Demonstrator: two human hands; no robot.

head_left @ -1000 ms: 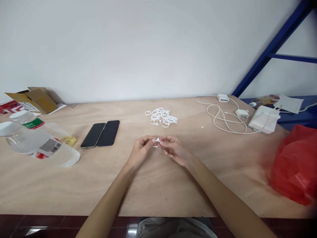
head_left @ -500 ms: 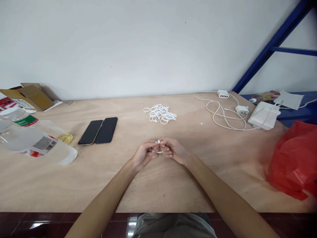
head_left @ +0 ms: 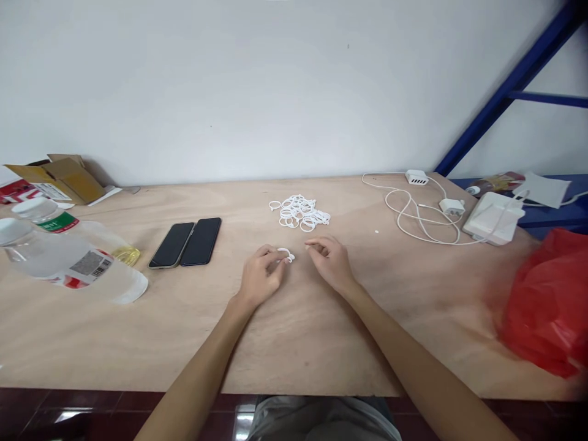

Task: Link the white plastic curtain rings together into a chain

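Note:
My left hand (head_left: 261, 274) rests on the wooden table (head_left: 294, 331) with its fingertips pinched on a small white plastic ring (head_left: 285, 254). My right hand (head_left: 329, 261) lies a little to the right of it, palm down, fingers loosely curled, and I see nothing in it. A pile of several more white rings (head_left: 299, 213) sits on the table just beyond both hands.
Two black phones (head_left: 187, 242) lie side by side at the left. Clear plastic bottles (head_left: 68, 263) lie at the far left, with a cardboard box (head_left: 57, 177) behind. White chargers and cables (head_left: 441, 211) are at the back right, a red plastic bag (head_left: 546, 306) at the right edge.
My hands, which were together working one white ring, have moved apart and forward. The ring stays in my left fingers; my right hand has let go.

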